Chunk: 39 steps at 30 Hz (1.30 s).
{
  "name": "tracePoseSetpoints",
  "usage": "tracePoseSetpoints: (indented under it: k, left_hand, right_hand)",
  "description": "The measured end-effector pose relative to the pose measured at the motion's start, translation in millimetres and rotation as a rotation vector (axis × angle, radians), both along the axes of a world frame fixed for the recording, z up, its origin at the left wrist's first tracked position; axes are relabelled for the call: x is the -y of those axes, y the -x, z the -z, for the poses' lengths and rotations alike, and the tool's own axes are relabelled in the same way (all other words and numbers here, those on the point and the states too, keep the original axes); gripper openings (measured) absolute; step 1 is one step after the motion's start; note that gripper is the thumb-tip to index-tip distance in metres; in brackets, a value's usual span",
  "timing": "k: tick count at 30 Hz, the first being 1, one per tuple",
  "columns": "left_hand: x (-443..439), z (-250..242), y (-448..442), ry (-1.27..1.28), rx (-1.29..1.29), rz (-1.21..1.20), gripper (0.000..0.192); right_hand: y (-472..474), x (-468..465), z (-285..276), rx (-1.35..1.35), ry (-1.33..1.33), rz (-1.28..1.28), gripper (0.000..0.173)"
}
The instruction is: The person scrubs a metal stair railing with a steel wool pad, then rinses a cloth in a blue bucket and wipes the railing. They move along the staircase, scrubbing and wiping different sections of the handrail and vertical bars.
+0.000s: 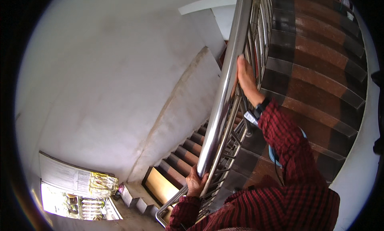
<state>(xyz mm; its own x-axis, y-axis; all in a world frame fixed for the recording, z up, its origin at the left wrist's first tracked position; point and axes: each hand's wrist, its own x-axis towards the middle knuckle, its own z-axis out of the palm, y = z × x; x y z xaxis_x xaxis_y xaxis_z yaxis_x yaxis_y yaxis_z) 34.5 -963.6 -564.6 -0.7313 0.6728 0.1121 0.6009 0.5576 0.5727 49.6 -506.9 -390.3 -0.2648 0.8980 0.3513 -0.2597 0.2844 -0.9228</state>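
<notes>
A thick, polished stainless-steel handrail (222, 96) runs slantwise from the top down to the lower middle. My left hand (195, 182) curls around its lower end, thumb and fingers on opposite sides. Farther up, my right hand (248, 78) lies against the rail's right side; its fingers are partly hidden, so their grip is unclear. A black band (261, 108) circles my right wrist, and a white tag (250, 118) with a printed code shows beside it. Thinner metal balusters (264, 35) stand beneath the rail.
To the right, brown and black tiled stairs (318, 72) run along the railing. A lower flight (187, 151) descends beyond it, beside a grey wall (90, 96). A light-blue curved object (273, 156) is partly hidden by my sleeve. A bright window opening (57, 199) is at lower left.
</notes>
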Motion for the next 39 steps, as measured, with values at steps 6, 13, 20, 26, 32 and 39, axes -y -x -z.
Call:
tracePoseSetpoints:
  k: [6, 13, 20, 26, 32, 39]
  left_hand:
    - [-1.2, -5.6, -2.2, -0.01, -0.051, -0.015, 0.063]
    - [2.2, 3.7, 1.2, 0.026, -0.121, -0.02, 0.067]
    - [-0.3, 7.1, 3.5, -0.034, -0.06, -0.02, 0.062]
    - [-2.0, 3.8, 4.1, -0.031, -0.016, -0.046, 0.065]
    - [-1.8, 4.6, 4.3, 0.004, -0.005, -0.087, 0.066]
    - [-6.5, -5.0, 0.2, -0.048, 0.015, -0.059, 0.07]
  right_hand:
    - [23.2, -53.4, -13.4, -0.341, 0.347, -0.286, 0.07]
    - [34.1, -35.1, 55.5, -0.224, -0.118, -0.13, 0.067]
    - [9.1, -27.3, 218.5, 0.353, -0.404, 0.109, 0.03]
    - [-8.2, -27.9, 190.8, 0.353, -0.373, 0.045, 0.038]
    - [45.0, -12.0, 128.5, -0.202, -0.18, 0.126, 0.044]
    - [15.8, -13.4, 299.3, 0.214, 0.185, 0.052, 0.051]
